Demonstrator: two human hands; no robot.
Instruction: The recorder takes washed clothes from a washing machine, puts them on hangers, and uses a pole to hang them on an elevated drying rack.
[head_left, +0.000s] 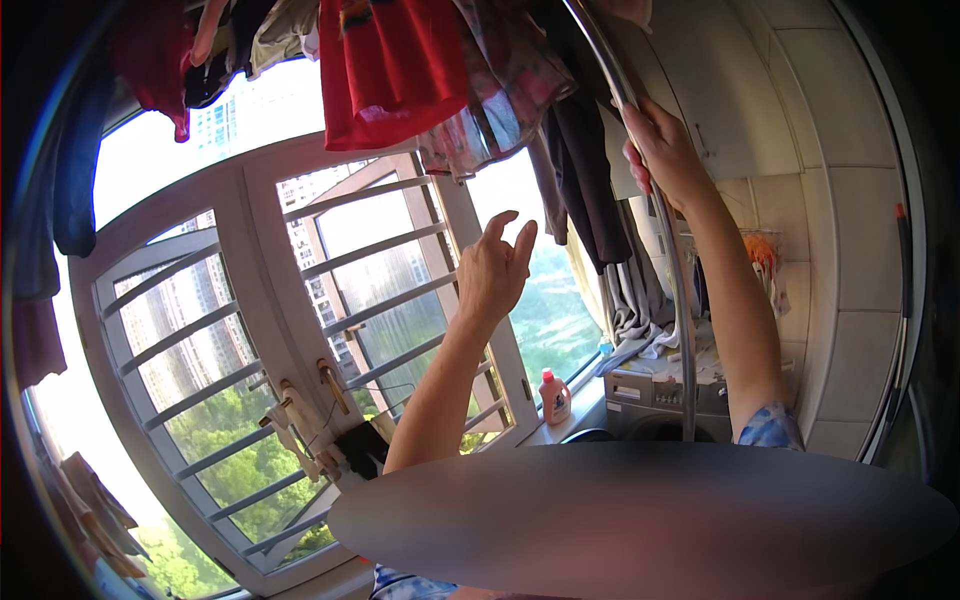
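Note:
My right hand (660, 150) is wrapped around a shiny metal pole (681, 315) that runs from the top of the view down towards the washing machine. My left hand (495, 274) is raised in front of the window with thumb and fingers apart, holding nothing. Above it hang a red garment (394, 75) and a patterned garment (495, 112). Dark trousers (581, 172) hang between my two hands. The pole's upper end is cut off by the frame.
A barred window (247, 300) with open panes fills the left. A pink detergent bottle (555, 397) stands on the sill. Cloths lie on a washing machine (634, 394). A wall cabinet (727, 112) is at upper right. A blurred oval covers the bottom.

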